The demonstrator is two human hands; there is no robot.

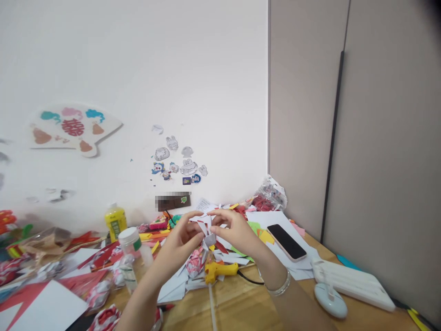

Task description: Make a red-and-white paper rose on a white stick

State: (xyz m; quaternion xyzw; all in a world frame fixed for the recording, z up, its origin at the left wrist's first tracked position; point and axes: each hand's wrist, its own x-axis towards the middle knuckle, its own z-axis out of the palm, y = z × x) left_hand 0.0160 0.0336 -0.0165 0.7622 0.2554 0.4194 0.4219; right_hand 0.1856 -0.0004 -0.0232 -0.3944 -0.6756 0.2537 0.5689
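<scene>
My left hand (pixel 184 234) and my right hand (pixel 234 230) meet above the table, fingers curled in a pinch. Between them is a folded white paper piece (pixel 209 238), gripped from both sides; its full shape is partly hidden by the fingers. Just below lies a yellow glue gun (pixel 220 270) with a black cord leading right. A thin pale strip (pixel 212 305) runs from near the gun toward the table's front edge. Crumpled pink-and-white paper (pixel 195 263) sits under my left hand, with loose white paper sheets (pixel 174 287) around it.
A phone (pixel 287 241) lies on white sheets at the right, near a white device (pixel 354 282) and a pale blue oval object (pixel 330 299). To the left stand a white-lidded jar (pixel 131 241) and a yellow bottle (pixel 116 221) amid paper scraps. Wall and cabinet bound the table.
</scene>
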